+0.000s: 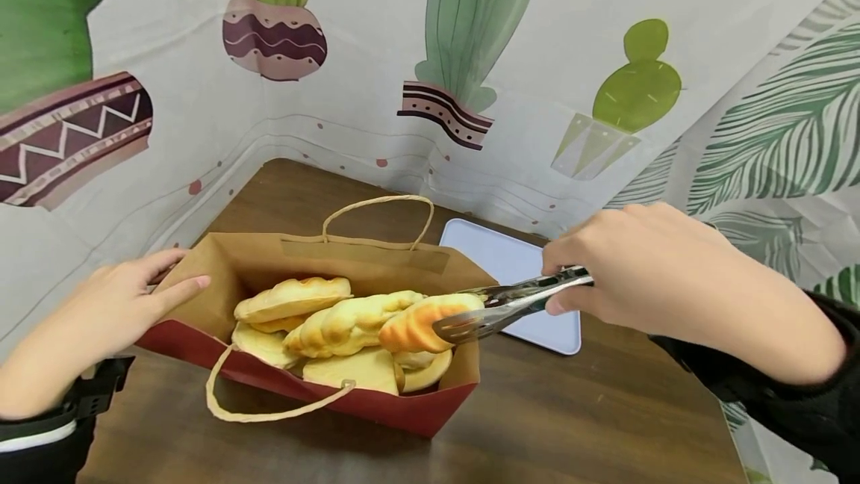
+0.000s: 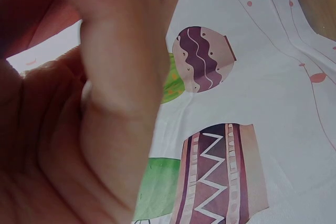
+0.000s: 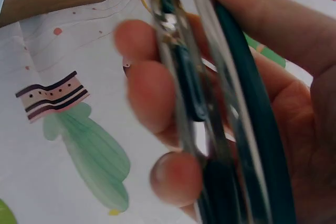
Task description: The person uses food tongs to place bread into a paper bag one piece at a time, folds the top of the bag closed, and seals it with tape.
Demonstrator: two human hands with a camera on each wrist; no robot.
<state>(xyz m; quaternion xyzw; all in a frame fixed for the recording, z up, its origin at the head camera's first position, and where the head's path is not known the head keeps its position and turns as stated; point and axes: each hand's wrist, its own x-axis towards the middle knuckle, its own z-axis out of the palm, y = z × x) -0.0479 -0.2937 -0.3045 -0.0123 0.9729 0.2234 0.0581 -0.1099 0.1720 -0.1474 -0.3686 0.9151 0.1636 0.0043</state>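
A red paper bag [image 1: 390, 409] with a brown inside stands open on the table, holding several pieces of bread. At its left end my left hand [image 1: 94, 327] grips the rim, thumb on the inner side and fingers outside. My right hand [image 1: 652, 275] holds metal tongs [image 1: 517, 306] with dark green handle grips, seen close up in the right wrist view. Between the tong tips is a small golden bread roll [image 1: 410, 326], at the bag's right end. A braided loaf [image 1: 336, 329] lies just left of it, partly overlapped by the roll.
Behind and right of the bag lies a pale blue tray [image 1: 558, 331], partly hidden by the right hand and tongs. Two twisted paper handles [image 1: 275, 415] loop from the bag's long sides. A cactus-print cloth [image 1: 363, 110] hangs behind the wooden table [image 1: 578, 417].
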